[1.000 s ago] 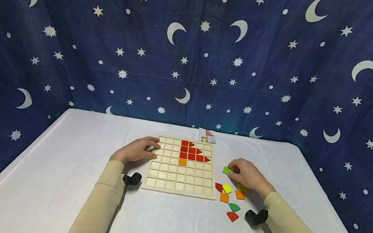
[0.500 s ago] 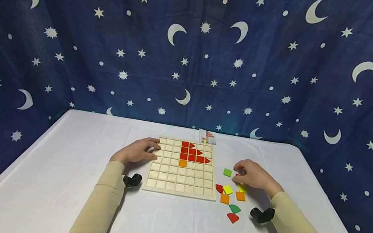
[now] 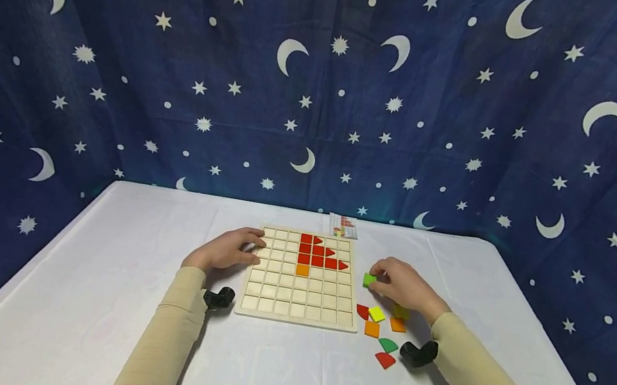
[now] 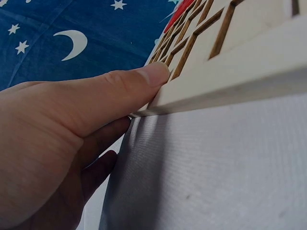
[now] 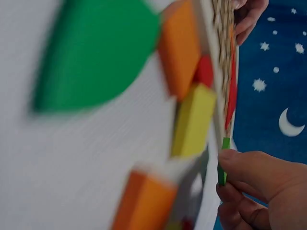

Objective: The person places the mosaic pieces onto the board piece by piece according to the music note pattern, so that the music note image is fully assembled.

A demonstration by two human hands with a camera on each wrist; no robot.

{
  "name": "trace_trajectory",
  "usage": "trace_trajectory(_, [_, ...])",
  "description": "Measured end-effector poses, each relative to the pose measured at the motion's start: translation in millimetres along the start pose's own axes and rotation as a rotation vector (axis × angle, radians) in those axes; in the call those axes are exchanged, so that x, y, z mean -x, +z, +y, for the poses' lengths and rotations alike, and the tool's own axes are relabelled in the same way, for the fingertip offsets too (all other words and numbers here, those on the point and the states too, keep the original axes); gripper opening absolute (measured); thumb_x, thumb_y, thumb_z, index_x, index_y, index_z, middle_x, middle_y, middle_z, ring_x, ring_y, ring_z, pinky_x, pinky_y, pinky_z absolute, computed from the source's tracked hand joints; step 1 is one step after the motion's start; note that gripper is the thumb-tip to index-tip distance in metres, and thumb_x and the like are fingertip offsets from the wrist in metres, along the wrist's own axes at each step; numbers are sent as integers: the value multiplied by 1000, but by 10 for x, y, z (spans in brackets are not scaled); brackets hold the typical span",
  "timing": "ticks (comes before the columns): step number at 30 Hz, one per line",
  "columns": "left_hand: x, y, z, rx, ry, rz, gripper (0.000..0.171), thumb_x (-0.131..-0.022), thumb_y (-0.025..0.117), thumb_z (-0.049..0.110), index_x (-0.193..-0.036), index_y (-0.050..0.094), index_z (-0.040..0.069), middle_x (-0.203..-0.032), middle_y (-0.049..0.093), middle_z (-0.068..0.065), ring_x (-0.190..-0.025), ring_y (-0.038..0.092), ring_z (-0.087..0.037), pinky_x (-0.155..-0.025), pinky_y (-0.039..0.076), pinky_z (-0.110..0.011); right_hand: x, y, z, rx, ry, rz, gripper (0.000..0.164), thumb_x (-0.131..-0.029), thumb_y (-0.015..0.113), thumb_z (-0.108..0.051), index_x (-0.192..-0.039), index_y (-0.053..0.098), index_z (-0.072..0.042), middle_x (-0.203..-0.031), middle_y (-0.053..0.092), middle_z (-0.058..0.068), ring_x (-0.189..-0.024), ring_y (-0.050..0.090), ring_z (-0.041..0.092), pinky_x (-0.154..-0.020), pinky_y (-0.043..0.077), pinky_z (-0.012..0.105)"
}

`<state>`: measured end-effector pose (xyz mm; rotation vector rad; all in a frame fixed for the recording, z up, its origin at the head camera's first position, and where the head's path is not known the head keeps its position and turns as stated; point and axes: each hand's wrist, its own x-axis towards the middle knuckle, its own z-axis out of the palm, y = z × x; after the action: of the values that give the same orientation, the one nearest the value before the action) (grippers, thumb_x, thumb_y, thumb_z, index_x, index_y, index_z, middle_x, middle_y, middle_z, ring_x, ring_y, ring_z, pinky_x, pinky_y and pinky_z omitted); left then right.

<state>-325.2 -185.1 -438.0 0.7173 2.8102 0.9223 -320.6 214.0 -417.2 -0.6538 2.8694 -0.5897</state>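
A wooden grid board [image 3: 291,291] lies on the table with red squares [image 3: 319,250], red triangles and one orange square [image 3: 302,270] set in its cells. My left hand [image 3: 225,249] rests on the board's left edge, thumb [image 4: 154,74] on the rim and the other fingertips beyond it. Right of the board, my right hand [image 3: 406,285] pinches a light green square tile [image 3: 369,280] between thumb and fingers, as the right wrist view also shows with the green tile [image 5: 223,163] held on edge. Part of that tile is hidden by the fingers.
Loose tiles lie right of the board: a red quarter-circle [image 3: 362,312], yellow square [image 3: 376,314], orange squares [image 3: 372,329], a dark green piece [image 3: 388,345] and another red piece [image 3: 385,360]. Behind the board lies a pattern card [image 3: 343,226]. A starry curtain [image 3: 327,86] hangs behind the table.
My right hand first let the light green tile lie and drew back to the right, then returned and took hold of it, shifting it slightly left toward the board. The left hand stays put.
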Motion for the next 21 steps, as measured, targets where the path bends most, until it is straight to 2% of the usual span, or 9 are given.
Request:
trace_trajectory(3, [0,0,5,1,-2,0,42,-90,71,19,-127,63,1,-147,44,-18,-139,35,-37,-115,29,-49,-53,14,-153,-6,-33,7,27,-89,71,-20,-112,68,-6,-101,64,2,-90,56,18,-85,53,36])
trace_trajectory(12, [10,-7,15,-6,-15,-4,42,-90,71,19,-127,63,1,-148,43,-18,-139,36,-36,-114,30,-48,-238,246,-717,34,-243,-6,25,-89,73,-21,-110,70,-8,-102,65,0,-90,58,16,-86,52,35])
trace_trajectory(16, [9,-11,24,-5,-21,-9,43,-91,70,20,-128,62,2,-148,43,-17,-140,35,-36,-114,30,-49,-309,348,-909,58,-284,-14,23,-88,74,-22,-108,71,-9,-99,66,-1,-87,58,13,-81,51,32])
trace_trajectory(21, [6,-13,27,-6,-21,-13,43,-91,70,20,-129,62,2,-149,42,-17,-140,34,-36,-115,30,-49,-355,416,-1033,77,-307,-13,23,-88,75,-23,-106,71,-10,-97,65,-1,-85,59,12,-76,51,30])
